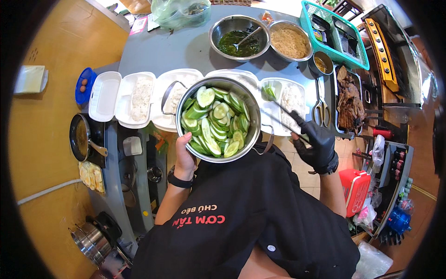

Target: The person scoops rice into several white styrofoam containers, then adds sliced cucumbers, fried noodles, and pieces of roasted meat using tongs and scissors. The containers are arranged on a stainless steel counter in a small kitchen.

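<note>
My bare left hand [185, 156] grips the near-left side of a steel pot [253, 104], holding it up over a row of white foam boxes. Cucumber slices [213, 123] fill the pot, tilted toward me. In its black glove, my right hand [316, 146] is closed around tongs [284, 110] that point left, over the rightmost foam box [301, 88]. That box holds white rice [291, 102] in one compartment and a few cucumber slices [268, 91] in another. Whether the tong tips grip anything is unclear. The pot partly hides the middle boxes.
Beyond the boxes stand a bowl of green sauce [225, 44] with a spoon and a bowl of pale shreds [289, 42]. Scissors [320, 104] and a tray of grilled meat [349, 102] lie right, below a teal basket [360, 60]. A frying pan [81, 139] sits left.
</note>
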`<action>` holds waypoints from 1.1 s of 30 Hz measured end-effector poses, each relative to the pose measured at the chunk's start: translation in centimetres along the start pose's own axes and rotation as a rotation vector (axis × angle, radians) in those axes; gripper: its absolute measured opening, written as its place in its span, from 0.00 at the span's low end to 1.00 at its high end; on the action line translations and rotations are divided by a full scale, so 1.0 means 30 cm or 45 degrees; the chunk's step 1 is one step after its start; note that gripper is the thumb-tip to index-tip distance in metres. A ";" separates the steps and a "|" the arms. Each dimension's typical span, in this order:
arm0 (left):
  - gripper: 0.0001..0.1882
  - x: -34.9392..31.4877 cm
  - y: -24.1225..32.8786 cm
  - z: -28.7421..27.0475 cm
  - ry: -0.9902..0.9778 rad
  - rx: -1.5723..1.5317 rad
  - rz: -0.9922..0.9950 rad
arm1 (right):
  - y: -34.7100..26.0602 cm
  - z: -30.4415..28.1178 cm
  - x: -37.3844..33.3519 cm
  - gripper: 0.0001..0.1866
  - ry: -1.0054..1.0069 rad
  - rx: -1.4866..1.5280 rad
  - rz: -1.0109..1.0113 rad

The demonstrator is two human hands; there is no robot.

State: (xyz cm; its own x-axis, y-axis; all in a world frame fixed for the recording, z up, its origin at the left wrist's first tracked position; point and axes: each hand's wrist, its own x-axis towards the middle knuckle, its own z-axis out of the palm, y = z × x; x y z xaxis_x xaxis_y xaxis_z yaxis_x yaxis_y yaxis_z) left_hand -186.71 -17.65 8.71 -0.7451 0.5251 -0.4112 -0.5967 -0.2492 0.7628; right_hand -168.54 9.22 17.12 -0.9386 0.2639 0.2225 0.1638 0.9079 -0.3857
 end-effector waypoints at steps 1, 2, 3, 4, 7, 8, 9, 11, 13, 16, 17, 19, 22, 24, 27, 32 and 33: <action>0.30 0.000 -0.001 0.000 -0.047 -0.011 0.001 | -0.022 -0.020 0.021 0.29 -0.111 -0.146 -0.149; 0.30 0.000 -0.008 -0.002 -0.050 0.000 0.009 | -0.028 -0.014 0.036 0.30 -0.128 -0.232 -0.310; 0.31 -0.001 -0.016 -0.006 -0.052 0.008 0.017 | -0.045 -0.011 0.054 0.30 -0.175 -0.305 -0.386; 0.32 -0.005 -0.019 -0.008 -0.084 0.025 0.024 | -0.050 0.003 0.072 0.30 -0.188 -0.313 -0.395; 0.32 -0.020 -0.021 -0.014 -0.064 -0.026 0.064 | -0.025 0.041 0.110 0.32 -0.238 -0.222 -0.415; 0.33 -0.026 -0.032 -0.040 -0.054 -0.056 0.036 | -0.018 0.046 0.119 0.32 -0.257 -0.172 -0.420; 0.33 -0.038 -0.030 -0.051 -0.041 -0.054 0.064 | -0.021 0.051 0.125 0.32 -0.278 -0.133 -0.426; 0.33 -0.062 -0.023 -0.068 -0.016 -0.051 0.119 | -0.032 0.060 0.131 0.32 -0.320 -0.055 -0.436; 0.34 -0.084 -0.018 -0.104 0.024 -0.005 0.123 | -0.048 0.085 0.138 0.32 -0.288 -0.135 -0.458; 0.34 -0.106 -0.013 -0.136 0.098 0.043 0.156 | -0.083 0.124 0.159 0.31 -0.288 -0.194 -0.495; 0.33 -0.120 -0.004 -0.136 0.133 0.049 0.131 | -0.095 0.131 0.170 0.31 -0.287 -0.200 -0.514; 0.33 -0.141 0.001 -0.145 0.187 0.016 0.120 | -0.113 0.142 0.196 0.31 -0.280 -0.213 -0.553; 0.32 -0.167 0.006 -0.149 0.248 -0.069 0.172 | -0.136 0.134 0.220 0.32 -0.266 -0.326 -0.666; 0.31 -0.170 0.007 -0.167 0.261 -0.044 0.183 | -0.138 0.145 0.236 0.33 -0.267 -0.351 -0.725; 0.30 -0.176 0.003 -0.199 0.250 -0.024 0.160 | -0.122 0.184 0.259 0.35 -0.322 -0.329 -0.767; 0.30 -0.190 -0.011 -0.212 0.344 -0.054 0.181 | -0.117 0.170 0.252 0.31 -0.394 -0.001 -0.603; 0.30 -0.192 -0.014 -0.219 0.344 -0.063 0.183 | -0.103 0.173 0.247 0.30 -0.375 0.115 -0.524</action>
State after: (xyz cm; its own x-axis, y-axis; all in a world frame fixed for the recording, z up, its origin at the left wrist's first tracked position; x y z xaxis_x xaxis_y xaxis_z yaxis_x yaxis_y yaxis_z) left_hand -184.12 -25.92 7.48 -0.8712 0.2479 -0.4237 -0.4882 -0.3481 0.8003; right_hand -177.58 6.68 15.30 -0.9676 -0.2245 0.1152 -0.2521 0.8821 -0.3979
